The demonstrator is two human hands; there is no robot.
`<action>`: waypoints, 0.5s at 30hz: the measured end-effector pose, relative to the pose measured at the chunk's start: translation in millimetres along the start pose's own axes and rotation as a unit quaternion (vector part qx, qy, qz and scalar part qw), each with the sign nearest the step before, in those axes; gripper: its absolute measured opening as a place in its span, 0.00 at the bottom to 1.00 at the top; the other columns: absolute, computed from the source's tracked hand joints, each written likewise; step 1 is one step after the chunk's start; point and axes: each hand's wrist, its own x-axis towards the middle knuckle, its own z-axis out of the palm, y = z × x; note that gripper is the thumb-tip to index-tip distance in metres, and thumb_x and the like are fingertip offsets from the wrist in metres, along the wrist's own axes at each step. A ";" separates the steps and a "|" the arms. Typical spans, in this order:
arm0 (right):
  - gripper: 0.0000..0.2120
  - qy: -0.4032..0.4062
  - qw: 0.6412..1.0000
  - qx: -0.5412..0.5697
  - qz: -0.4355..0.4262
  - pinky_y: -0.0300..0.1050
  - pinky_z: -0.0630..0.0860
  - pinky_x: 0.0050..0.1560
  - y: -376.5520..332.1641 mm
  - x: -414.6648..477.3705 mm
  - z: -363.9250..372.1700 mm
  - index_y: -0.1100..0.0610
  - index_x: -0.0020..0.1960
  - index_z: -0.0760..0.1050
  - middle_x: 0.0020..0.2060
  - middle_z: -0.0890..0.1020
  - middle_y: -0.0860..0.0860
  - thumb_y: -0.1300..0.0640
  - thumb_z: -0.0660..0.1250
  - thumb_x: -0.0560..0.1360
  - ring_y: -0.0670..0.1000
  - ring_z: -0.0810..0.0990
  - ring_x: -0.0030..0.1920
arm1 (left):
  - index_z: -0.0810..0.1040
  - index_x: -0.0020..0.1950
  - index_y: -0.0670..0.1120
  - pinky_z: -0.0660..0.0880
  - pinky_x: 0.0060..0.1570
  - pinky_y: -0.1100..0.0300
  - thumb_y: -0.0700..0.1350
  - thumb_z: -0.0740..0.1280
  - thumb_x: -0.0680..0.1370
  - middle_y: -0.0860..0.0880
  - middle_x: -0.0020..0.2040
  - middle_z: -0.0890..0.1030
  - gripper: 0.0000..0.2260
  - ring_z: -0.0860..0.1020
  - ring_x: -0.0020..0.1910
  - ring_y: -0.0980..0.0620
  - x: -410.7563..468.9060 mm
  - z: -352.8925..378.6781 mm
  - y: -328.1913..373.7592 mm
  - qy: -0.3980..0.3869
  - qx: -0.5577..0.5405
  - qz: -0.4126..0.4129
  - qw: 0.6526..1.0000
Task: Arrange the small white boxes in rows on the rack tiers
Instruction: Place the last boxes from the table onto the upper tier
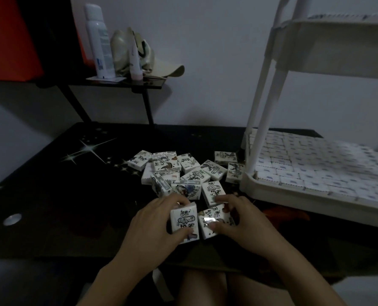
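The left hand's (151, 220) fingers grip the left box (184, 220), right hand's (242, 219) seemingly the right box (213, 218).

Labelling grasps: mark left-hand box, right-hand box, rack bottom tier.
left-hand box (184, 219): head view, printed face centre.
right-hand box (212, 214): head view, face above thumb.
rack bottom tier (305, 198): head view, front rim.
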 end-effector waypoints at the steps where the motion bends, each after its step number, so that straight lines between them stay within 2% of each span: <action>1: 0.26 -0.001 1.000 0.008 0.000 0.33 0.72 0.49 1.8 -0.2 -1.4 0.39 0.63 0.70 0.53 0.71 0.43 0.39 0.73 0.68 0.39 0.73 0.52 | 0.72 0.56 0.62 0.77 0.47 0.62 0.53 0.75 0.70 0.65 0.50 0.77 0.19 0.76 0.50 0.66 1.7 0.3 0.9 -0.006 -0.031 -0.004 1.000; 3: 0.22 0.004 1.000 0.027 0.007 0.33 0.73 0.46 4.9 -1.0 -4.2 0.42 0.56 0.73 0.51 0.72 0.42 0.41 0.75 0.66 0.40 0.75 0.48 | 0.74 0.55 0.60 0.77 0.39 0.67 0.47 0.76 0.70 0.62 0.48 0.80 0.18 0.79 0.44 0.66 5.7 0.7 3.9 -0.016 -0.099 -0.012 0.995; 5: 0.19 0.008 0.999 0.049 0.019 0.41 0.78 0.44 8.0 -2.5 -9.5 0.46 0.49 0.72 0.48 0.77 0.43 0.43 0.77 0.65 0.42 0.78 0.44 | 0.76 0.55 0.56 0.75 0.34 0.70 0.42 0.76 0.71 0.59 0.47 0.82 0.17 0.80 0.39 0.65 10.9 0.6 7.9 -0.031 -0.170 -0.033 0.984; 6: 0.19 0.008 0.998 0.061 0.021 0.45 0.80 0.43 10.2 -3.4 -12.7 0.48 0.47 0.72 0.45 0.80 0.44 0.44 0.77 0.65 0.42 0.80 0.42 | 0.77 0.56 0.54 0.76 0.35 0.69 0.41 0.75 0.71 0.57 0.47 0.83 0.17 0.81 0.40 0.63 14.0 0.1 9.8 -0.043 -0.206 -0.042 0.977; 7: 0.18 0.009 0.997 0.069 0.022 0.46 0.81 0.42 12.7 -4.9 -16.6 0.48 0.47 0.72 0.43 0.82 0.45 0.46 0.77 0.66 0.42 0.81 0.41 | 0.77 0.57 0.54 0.78 0.37 0.67 0.40 0.75 0.72 0.57 0.48 0.83 0.17 0.82 0.42 0.62 17.4 -0.4 11.4 -0.056 -0.234 -0.048 0.970; 9: 0.16 0.012 0.997 0.072 0.022 0.42 0.81 0.44 18.7 -10.3 -24.6 0.45 0.52 0.72 0.44 0.82 0.43 0.47 0.76 0.68 0.40 0.81 0.43 | 0.79 0.58 0.55 0.80 0.44 0.64 0.40 0.74 0.73 0.60 0.50 0.82 0.17 0.81 0.49 0.62 24.3 -0.5 15.4 -0.074 -0.269 -0.051 0.959; 13: 0.22 0.015 0.996 0.093 0.011 0.37 0.76 0.58 30.7 -24.0 -39.4 0.32 0.63 0.70 0.54 0.79 0.37 0.45 0.72 0.72 0.34 0.76 0.55 | 0.80 0.57 0.59 0.78 0.46 0.68 0.39 0.72 0.74 0.65 0.51 0.81 0.17 0.80 0.52 0.65 37.4 3.9 26.6 -0.081 -0.304 -0.042 0.948; 15: 0.18 0.008 0.990 0.142 0.010 0.40 0.78 0.55 32.7 -30.2 -48.4 0.35 0.61 0.74 0.53 0.81 0.39 0.49 0.71 0.73 0.38 0.79 0.54 | 0.81 0.57 0.58 0.78 0.47 0.68 0.38 0.71 0.75 0.65 0.51 0.82 0.17 0.79 0.52 0.65 43.1 6.1 34.2 -0.075 -0.312 -0.038 0.946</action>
